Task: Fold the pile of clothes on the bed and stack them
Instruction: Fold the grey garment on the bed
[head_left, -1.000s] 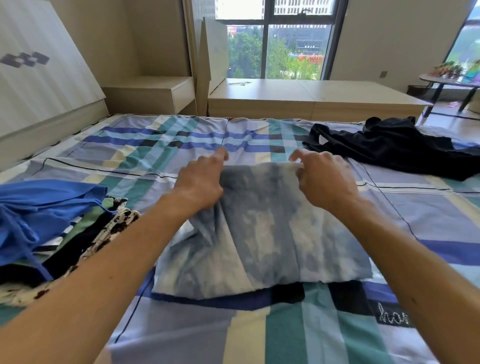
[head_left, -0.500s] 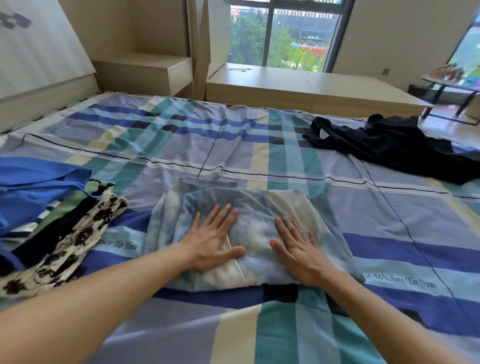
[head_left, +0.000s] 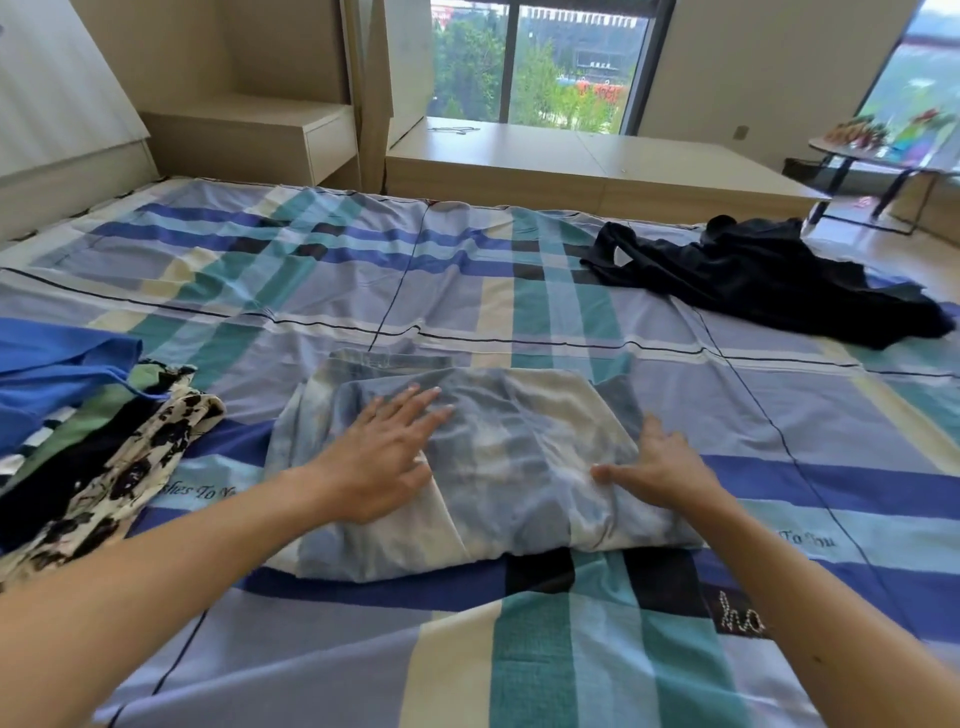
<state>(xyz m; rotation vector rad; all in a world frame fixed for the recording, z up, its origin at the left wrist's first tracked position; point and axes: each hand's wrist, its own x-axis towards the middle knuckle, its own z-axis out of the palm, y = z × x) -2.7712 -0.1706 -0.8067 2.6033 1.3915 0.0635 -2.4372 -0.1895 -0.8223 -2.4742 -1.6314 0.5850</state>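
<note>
Folded blue-and-white tie-dye garment (head_left: 498, 467) lying on the near middle of the bed (head_left: 467, 291). The left hand (head_left: 384, 462) lies flat on its left half, fingers (head_left: 415, 410) straight and slightly spread; the right hand (head_left: 662, 467) rests at its right edge, fingers extended and loosely apart. A blue garment (head_left: 52, 374) and a floral garment (head_left: 119, 478) lie at left, a black garment (head_left: 769, 280) at far right.
</note>
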